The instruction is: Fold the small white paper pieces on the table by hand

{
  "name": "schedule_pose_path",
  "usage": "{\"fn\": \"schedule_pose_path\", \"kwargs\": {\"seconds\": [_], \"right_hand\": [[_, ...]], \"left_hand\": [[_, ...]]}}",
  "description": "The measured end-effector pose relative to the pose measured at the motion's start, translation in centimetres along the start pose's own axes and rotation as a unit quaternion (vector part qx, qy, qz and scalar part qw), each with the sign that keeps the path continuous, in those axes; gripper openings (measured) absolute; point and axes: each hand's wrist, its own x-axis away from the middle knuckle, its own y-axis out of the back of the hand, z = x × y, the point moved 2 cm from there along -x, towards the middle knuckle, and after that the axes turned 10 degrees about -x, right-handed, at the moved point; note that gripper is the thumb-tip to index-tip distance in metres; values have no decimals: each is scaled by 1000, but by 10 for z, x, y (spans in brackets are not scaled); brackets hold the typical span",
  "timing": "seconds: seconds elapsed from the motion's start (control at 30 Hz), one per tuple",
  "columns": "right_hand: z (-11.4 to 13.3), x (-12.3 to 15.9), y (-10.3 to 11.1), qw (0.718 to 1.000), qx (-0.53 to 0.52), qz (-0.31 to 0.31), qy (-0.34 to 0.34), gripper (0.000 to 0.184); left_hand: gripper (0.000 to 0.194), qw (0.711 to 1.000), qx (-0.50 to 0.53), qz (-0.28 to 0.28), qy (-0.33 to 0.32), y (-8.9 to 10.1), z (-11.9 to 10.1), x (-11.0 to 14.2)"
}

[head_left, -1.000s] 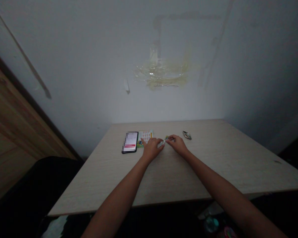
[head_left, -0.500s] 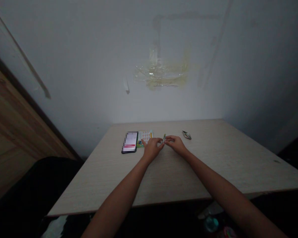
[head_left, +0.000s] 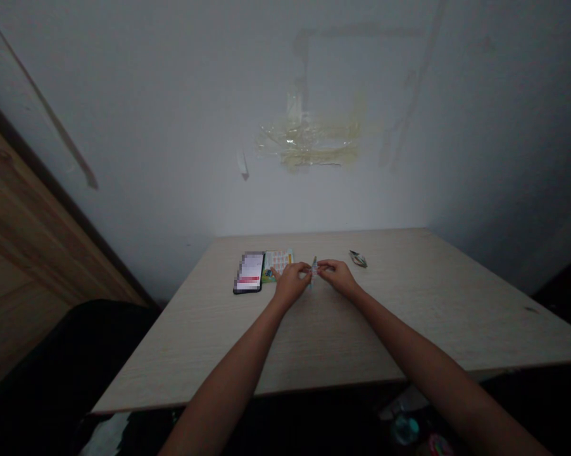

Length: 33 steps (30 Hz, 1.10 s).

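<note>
My left hand (head_left: 291, 284) and my right hand (head_left: 337, 277) meet over the middle of the pale wood-grain table (head_left: 409, 323). Between their fingertips they pinch a small thin strip (head_left: 313, 272), pale blue and standing nearly upright. Its material is too small to tell. Just beyond my left hand lies a printed card or leaflet (head_left: 278, 262), its lower corner close to my fingers. A smartphone (head_left: 249, 272) with a pixelated screen lies to the left of that card.
A small dark-and-silver item (head_left: 358, 258) lies beyond my right hand. The table's far side meets a stained white wall (head_left: 309, 142) with old tape marks. A wooden panel (head_left: 24, 240) and a dark seat back (head_left: 81, 342) stand at the left.
The strip has turned from lying nearly flat between my hands to standing nearly upright, and it now shows pale blue. My hands have drawn slightly closer together.
</note>
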Motion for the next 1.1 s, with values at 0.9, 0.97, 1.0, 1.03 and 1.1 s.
{"fn": "schedule_pose_path", "kwargs": {"seconds": [0.9, 0.97, 1.0, 1.03, 1.1], "right_hand": [[26, 3, 10, 986, 122, 18, 110, 17], [24, 3, 11, 986, 125, 26, 105, 18], [23, 3, 11, 986, 126, 29, 102, 18], [21, 3, 12, 986, 127, 31, 100, 18], [19, 3, 13, 986, 132, 35, 99, 18]], "left_hand": [[15, 1000, 15, 1, 4, 3, -1, -1], [16, 1000, -2, 3, 1, 2, 1, -1], [16, 1000, -11, 6, 1, 2, 1, -1], [17, 1000, -20, 8, 3, 2, 2, -1], [19, 999, -32, 15, 8, 3, 3, -1]]}}
